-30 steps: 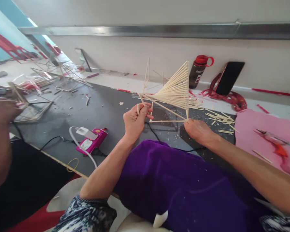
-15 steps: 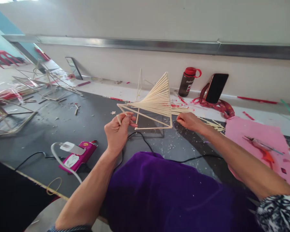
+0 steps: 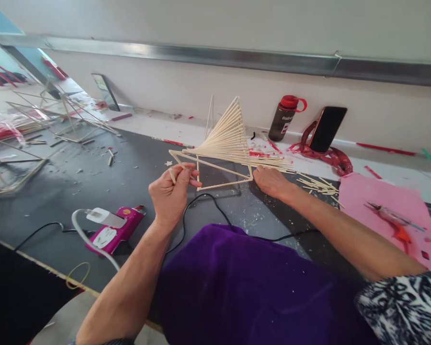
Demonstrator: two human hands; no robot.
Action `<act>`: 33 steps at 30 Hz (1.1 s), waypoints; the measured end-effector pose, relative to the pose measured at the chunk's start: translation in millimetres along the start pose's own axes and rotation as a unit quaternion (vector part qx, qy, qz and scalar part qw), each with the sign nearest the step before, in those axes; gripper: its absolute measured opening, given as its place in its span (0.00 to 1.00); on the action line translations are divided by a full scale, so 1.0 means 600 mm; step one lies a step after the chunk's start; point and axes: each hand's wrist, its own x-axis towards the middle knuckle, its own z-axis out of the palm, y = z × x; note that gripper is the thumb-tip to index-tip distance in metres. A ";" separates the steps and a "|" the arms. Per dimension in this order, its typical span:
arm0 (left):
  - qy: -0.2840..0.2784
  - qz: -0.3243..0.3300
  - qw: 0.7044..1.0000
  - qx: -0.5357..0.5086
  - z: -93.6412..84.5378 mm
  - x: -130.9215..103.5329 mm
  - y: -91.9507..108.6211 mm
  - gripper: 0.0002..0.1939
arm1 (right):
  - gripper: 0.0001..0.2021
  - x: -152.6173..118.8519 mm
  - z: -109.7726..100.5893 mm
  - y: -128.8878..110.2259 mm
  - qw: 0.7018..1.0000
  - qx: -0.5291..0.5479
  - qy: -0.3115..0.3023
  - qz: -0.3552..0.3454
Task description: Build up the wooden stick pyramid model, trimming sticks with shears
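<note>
Since half a second ago the stick frame (image 3: pixel 222 148) sits a little lower over the dark surface (image 3: pixel 93 191), and the right hand (image 3: pixel 271 181) has dropped from beside the frame's right corner to rest by its lower right corner, just at the surface. The left hand (image 3: pixel 172 194) stays where it was, its grip pinched narrowly on the frame's near left struts; a short loose stick pokes out between its fingers. Whether the right hand's grip closes on the corner I cannot tell, as its fingers are turned away.

The frame is pale, thin wooden sticks: a flat triangular base with a fan of closely packed sticks rising to a point at the back. It hangs over the middle of the surface, in front of the wall. The surface is matte dark grey, dusted with pale chips and offcuts. More loose sticks (image 3: pixel 316 184) lie scattered to the right, beside a pink sheet (image 3: pixel 380 201). A glossy magenta glue gun (image 3: pixel 115 230) with a white cable lies near left. A dark bottle (image 3: pixel 283 120) with a red cap and a leaning phone (image 3: pixel 326 129) stand by the wall. Purple cloth (image 3: pixel 244 287) covers the lap.
</note>
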 end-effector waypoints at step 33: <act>0.015 -0.008 1.000 0.006 -0.006 0.002 -0.003 0.09 | 0.13 0.010 -0.003 0.051 0.997 0.058 0.012 -0.040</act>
